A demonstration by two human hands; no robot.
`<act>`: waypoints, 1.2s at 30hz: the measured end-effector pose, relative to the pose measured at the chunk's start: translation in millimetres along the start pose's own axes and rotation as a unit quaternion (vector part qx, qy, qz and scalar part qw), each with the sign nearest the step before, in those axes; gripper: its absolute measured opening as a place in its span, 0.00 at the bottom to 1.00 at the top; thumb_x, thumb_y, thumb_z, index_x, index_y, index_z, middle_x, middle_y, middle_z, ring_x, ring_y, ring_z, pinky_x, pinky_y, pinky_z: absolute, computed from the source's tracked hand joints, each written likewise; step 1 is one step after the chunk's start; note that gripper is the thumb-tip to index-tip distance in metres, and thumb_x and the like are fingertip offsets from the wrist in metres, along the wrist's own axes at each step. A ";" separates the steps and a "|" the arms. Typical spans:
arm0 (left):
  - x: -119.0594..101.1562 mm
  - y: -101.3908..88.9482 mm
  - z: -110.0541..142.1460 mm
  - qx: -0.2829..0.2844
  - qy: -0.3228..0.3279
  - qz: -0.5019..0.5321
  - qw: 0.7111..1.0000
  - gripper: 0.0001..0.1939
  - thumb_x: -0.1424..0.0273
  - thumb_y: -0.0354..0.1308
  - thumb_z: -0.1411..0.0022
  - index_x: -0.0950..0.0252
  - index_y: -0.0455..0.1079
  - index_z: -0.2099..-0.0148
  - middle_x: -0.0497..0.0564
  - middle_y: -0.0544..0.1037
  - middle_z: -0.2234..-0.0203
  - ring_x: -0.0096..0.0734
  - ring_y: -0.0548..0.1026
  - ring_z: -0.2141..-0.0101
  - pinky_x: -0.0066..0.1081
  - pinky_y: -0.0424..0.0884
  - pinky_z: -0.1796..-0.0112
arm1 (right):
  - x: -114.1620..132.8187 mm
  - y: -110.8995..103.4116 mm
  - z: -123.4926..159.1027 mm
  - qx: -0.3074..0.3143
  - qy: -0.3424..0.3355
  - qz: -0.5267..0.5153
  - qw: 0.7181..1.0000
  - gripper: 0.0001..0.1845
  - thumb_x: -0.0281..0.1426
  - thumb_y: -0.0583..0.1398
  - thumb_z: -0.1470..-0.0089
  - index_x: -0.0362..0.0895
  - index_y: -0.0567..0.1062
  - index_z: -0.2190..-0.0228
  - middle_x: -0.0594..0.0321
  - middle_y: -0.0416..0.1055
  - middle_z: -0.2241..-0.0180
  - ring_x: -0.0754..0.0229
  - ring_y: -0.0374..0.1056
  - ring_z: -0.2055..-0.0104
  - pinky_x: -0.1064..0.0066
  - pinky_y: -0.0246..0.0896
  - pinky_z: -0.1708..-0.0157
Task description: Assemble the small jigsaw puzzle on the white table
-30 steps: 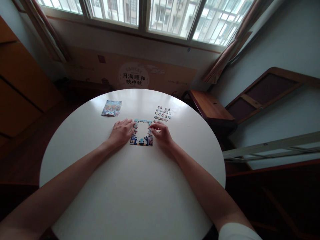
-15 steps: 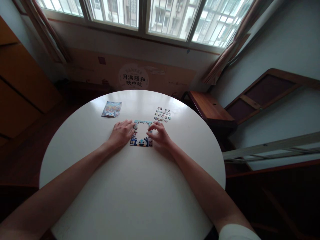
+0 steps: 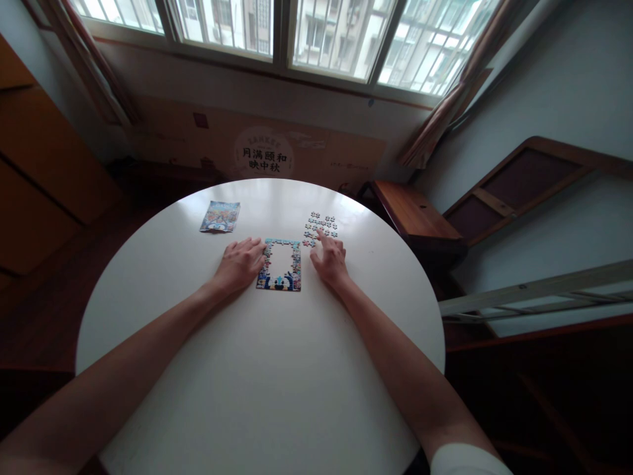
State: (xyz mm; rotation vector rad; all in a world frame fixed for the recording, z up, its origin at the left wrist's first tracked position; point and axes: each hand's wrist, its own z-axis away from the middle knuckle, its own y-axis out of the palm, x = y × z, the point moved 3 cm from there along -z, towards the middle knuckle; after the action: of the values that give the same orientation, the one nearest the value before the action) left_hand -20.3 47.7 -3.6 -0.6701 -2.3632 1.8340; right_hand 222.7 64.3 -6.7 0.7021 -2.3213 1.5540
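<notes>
A partly assembled jigsaw puzzle (image 3: 279, 284) lies flat on the white round table, its border joined around a pale open middle. My left hand (image 3: 241, 262) rests palm down with fingers stretched out, its fingertips at the puzzle's left edge. To the right of the puzzle, my right hand (image 3: 330, 259) reaches over the near side of the loose puzzle pieces (image 3: 330, 219). Its index finger is extended toward them and the thumb stands apart. Nothing shows between those fingers. Several pieces are partly covered by the right hand.
A printed picture packet (image 3: 220, 216) lies at the table's back left. Beyond the round white table (image 3: 257, 369) stand a wooden bench (image 3: 413, 211) at the right and a window wall behind. A metal rail (image 3: 534, 290) runs along the right side.
My right hand has moved from the puzzle's right edge up and right to the loose pieces, its index finger now stretched out. My left hand has stayed in place.
</notes>
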 end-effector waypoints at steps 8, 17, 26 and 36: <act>-0.2 0.0 0.3 -0.002 0.005 -0.001 1.000 0.21 0.63 0.46 0.33 0.60 0.68 0.42 0.53 0.68 0.40 0.42 0.63 0.40 0.44 0.56 0.42 | 6.2 -1.9 2.4 0.053 -0.015 0.064 0.996 0.20 0.40 0.57 0.43 0.52 0.75 0.50 0.54 0.63 0.46 0.44 0.52 0.45 0.52 0.52 0.47; 0.6 0.5 0.2 -0.002 0.003 0.001 1.000 0.21 0.63 0.46 0.33 0.58 0.68 0.42 0.53 0.68 0.40 0.42 0.63 0.40 0.44 0.56 0.42 | 9.3 -3.5 2.4 0.063 -0.004 0.071 0.995 0.20 0.41 0.57 0.42 0.52 0.74 0.49 0.55 0.63 0.45 0.45 0.53 0.44 0.54 0.52 0.46; 1.6 1.5 -0.3 -0.004 0.005 0.002 1.000 0.21 0.63 0.46 0.33 0.59 0.68 0.42 0.53 0.68 0.41 0.41 0.63 0.40 0.44 0.56 0.42 | 9.9 -0.9 2.1 0.094 -0.055 0.065 0.992 0.21 0.37 0.52 0.38 0.46 0.73 0.47 0.58 0.66 0.43 0.47 0.52 0.43 0.56 0.51 0.44; 1.7 2.3 -0.4 -0.011 0.008 0.004 1.000 0.21 0.63 0.46 0.33 0.58 0.68 0.42 0.53 0.69 0.41 0.42 0.63 0.40 0.45 0.57 0.42 | 11.5 -0.4 2.7 0.110 -0.062 0.087 0.988 0.22 0.37 0.51 0.38 0.46 0.71 0.46 0.57 0.63 0.41 0.46 0.52 0.43 0.55 0.52 0.45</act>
State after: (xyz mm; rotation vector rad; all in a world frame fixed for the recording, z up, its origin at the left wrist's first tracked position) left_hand -21.0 49.1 -6.0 -0.6958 -2.3769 1.8015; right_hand 213.3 58.9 -2.1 0.6785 -2.3768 1.9188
